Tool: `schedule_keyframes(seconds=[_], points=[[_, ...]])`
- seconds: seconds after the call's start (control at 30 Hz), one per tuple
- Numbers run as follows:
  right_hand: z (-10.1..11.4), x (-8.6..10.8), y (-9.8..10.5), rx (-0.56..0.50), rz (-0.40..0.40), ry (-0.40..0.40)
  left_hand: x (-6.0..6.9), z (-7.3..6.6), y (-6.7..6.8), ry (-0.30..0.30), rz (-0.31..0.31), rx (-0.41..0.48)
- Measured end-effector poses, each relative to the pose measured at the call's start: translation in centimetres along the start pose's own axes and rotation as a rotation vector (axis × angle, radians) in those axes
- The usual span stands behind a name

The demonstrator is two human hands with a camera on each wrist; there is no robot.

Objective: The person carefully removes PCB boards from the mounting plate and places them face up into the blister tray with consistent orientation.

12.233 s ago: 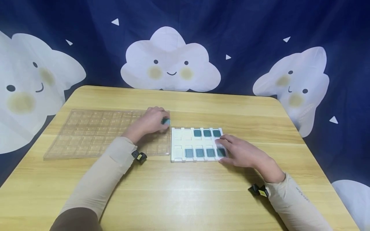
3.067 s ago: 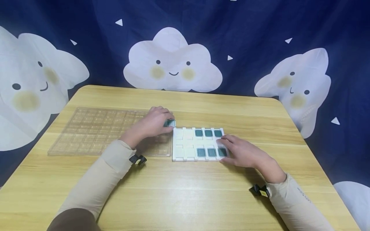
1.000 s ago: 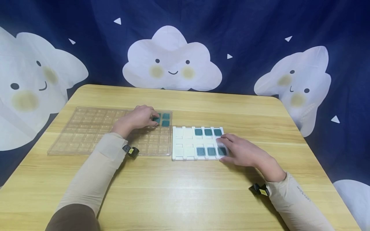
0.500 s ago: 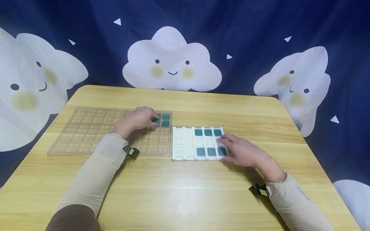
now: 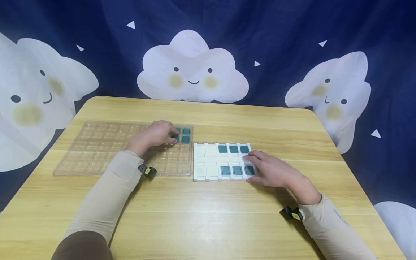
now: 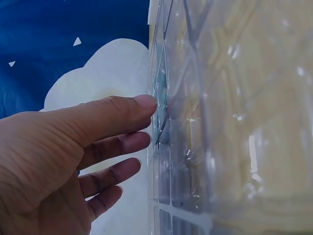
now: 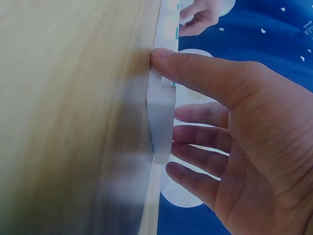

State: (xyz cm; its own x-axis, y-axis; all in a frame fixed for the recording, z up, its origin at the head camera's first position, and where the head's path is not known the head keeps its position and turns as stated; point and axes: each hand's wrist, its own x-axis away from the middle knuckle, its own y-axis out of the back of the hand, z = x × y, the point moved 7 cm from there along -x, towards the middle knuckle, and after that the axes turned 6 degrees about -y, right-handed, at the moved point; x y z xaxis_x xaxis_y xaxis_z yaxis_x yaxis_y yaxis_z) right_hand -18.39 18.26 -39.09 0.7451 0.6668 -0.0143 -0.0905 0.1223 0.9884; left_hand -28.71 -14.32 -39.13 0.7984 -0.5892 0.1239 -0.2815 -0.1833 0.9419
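Observation:
In the head view my left hand (image 5: 157, 133) is over the far right corner of a clear plastic tray (image 5: 107, 155), a grid of square pockets. Its thumb and forefinger pinch a small green square chip (image 5: 176, 139) seated there, partly hidden by the fingertips. Behind it sits another chip (image 5: 178, 130), also partly covered. My right hand (image 5: 273, 171) grips the right end of a white tray (image 5: 212, 157), thumb at the front edge, fingers across the end. In the right wrist view the thumb presses the white tray's side (image 7: 161, 117). Three green chips stand in each of its two rows.
Two more green chips, one behind (image 5: 186, 131) and one in front (image 5: 185, 139), fill the clear tray's right column. Both trays lie almost side by side on a wooden table (image 5: 208, 216). A dark blue curtain (image 5: 269, 32) with cloud prints hangs behind.
One chip has left the white tray's front row since the oldest frame. My left hand, earlier holding a chip near the clear tray's right edge, has moved left. The right hand stays put.

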Motion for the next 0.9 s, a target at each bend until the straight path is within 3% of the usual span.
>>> schedule_keyframes(seconds=[0.6,0.9], points=[[0.1,0.0,0.0,0.001,0.013,-0.014,0.0,-1.3,1.0,-0.037,-0.069,-0.017],[0.1,0.0,0.1,0.0,0.018,-0.029,-0.2,-3.0,1.3,-0.071,-0.114,0.026]])
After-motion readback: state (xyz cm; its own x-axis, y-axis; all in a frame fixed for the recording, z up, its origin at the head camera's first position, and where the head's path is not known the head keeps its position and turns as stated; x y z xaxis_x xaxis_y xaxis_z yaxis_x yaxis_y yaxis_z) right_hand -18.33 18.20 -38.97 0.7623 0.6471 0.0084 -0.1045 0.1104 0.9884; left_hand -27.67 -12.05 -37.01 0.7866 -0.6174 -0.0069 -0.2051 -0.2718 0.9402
